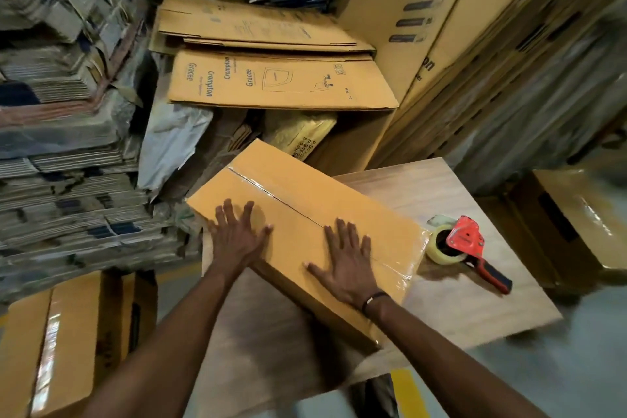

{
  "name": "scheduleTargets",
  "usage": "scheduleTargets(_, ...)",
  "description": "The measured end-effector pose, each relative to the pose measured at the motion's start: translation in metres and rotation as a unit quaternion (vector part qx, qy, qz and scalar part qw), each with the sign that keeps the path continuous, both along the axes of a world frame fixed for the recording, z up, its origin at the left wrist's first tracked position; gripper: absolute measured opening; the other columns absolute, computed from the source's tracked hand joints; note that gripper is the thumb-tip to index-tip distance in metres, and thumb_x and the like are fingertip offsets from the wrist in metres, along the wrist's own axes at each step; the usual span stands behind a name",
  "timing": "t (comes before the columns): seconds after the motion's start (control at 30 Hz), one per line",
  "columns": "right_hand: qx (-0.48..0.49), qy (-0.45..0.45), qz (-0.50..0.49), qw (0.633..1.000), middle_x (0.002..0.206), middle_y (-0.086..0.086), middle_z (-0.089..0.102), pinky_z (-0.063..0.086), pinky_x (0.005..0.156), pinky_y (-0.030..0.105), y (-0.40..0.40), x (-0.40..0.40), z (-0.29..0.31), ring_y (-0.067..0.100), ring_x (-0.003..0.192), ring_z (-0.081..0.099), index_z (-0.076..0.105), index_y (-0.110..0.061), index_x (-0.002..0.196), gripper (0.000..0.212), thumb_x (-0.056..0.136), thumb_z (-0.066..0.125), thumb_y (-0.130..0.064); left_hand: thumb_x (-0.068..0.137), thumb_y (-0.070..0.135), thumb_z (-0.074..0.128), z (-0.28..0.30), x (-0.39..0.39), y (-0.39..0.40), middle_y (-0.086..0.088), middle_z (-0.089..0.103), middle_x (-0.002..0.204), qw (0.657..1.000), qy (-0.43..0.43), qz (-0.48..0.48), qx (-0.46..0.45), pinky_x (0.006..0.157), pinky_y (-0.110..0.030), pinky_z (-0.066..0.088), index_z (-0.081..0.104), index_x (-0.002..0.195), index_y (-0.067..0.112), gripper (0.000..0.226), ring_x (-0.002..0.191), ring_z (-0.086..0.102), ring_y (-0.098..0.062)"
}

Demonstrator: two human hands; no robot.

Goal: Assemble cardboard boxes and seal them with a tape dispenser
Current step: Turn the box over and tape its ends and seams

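1. The yellow-brown rectangular cardboard box [298, 214] lies on the pale wooden table [458, 309], overhanging its far left edge, clear tape along its seam.
2. The left hand [237, 237] and right hand [346, 265] press flat on top, fingers spread, gripping nothing.
3. The step looks like smoothing the tape; sealing seems done.
4. The red-handled tape dispenser [464, 244] rests just right of the box.
5. Next probably calls for lifting the box aside.

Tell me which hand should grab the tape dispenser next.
Right, probably. The right hand lies flat on the box nearest the tape dispenser; the left hand presses the far side.
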State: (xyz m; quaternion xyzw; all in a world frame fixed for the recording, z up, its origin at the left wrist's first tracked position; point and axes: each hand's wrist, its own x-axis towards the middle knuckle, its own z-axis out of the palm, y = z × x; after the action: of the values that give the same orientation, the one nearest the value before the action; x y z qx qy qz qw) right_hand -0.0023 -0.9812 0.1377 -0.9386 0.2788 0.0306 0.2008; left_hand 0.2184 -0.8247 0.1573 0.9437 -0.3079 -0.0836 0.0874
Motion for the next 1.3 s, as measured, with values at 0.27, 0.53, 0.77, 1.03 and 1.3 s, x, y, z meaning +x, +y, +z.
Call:
scheduleTargets(0.27, -0.021, 0.059, 0.082, 0.995, 0.167, 0.002, -0.033, -0.016, 0.123, 0.062, 0.005, -0.019, 0.001, 0.032, 0.156, -0.028, -0.015, -0.035, 0.164, 0.117, 0.078, 0.032, -0.099, 0.092, 0.084, 0.019, 0.004, 0.042, -0.002, -0.016, -0.016, 0.171, 0.987, 0.032, -0.111, 0.113, 0.123, -0.063, 0.012, -0.008, 0.163, 0.037, 0.089, 0.158, -0.007, -0.040)
scheduleTargets(0.53, -0.060, 0.119, 0.191, 0.972, 0.168, 0.010, -0.031, -0.014, 0.123, 0.059, -0.018, -0.013, 0.008, 0.037, 0.155, -0.025, -0.020, -0.029, 0.163, 0.142, 0.069, 0.074, -0.079, 0.093, 0.083, 0.016, 0.004, 0.010, 0.029, -0.019, -0.005, 0.171, 0.992, 0.006, -0.052, 0.115, 0.121, -0.063, 0.017, 0.001, 0.165, 0.032, 0.089, 0.157, 0.003, -0.042)
scheduleTargets(0.77, -0.116, 0.173, 0.261, 0.943, 0.173, 0.008, -0.018, -0.001, 0.128, 0.049, -0.067, 0.010, 0.031, 0.029, 0.160, -0.010, -0.013, -0.024, 0.165, 0.139, 0.072, 0.087, -0.053, 0.090, 0.086, 0.012, 0.004, -0.058, 0.040, -0.025, 0.028, 0.158, 0.991, -0.053, 0.029, 0.123, 0.109, -0.054, 0.031, 0.020, 0.163, 0.021, 0.098, 0.141, 0.028, -0.042)
scheduleTargets(1.03, -0.201, 0.171, 0.260, 0.929, 0.174, 0.003, -0.010, 0.026, 0.126, 0.049, -0.110, 0.000, 0.048, 0.029, 0.161, 0.005, -0.010, -0.024, 0.166, 0.111, 0.093, 0.072, -0.009, 0.095, 0.074, 0.034, 0.015, -0.081, 0.023, -0.021, 0.041, 0.138, 0.991, -0.080, 0.075, 0.072, 0.102, -0.053, 0.034, 0.037, 0.146, 0.020, 0.075, 0.125, 0.040, -0.038)
scheduleTargets(1.3, 0.006, 0.075, 0.008, 0.997, 0.175, 0.004, 0.005, 0.021, 0.122, 0.064, -0.055, -0.003, 0.039, 0.041, 0.158, 0.006, 0.019, -0.025, 0.165, 0.068, 0.106, 0.041, -0.049, 0.081, 0.088, 0.049, 0.016, 0.003, 0.040, -0.022, 0.003, 0.170, 0.998, 0.012, 0.046, 0.042, 0.122, -0.065, 0.003, 0.023, 0.157, 0.022, 0.104, 0.156, 0.000, -0.044)
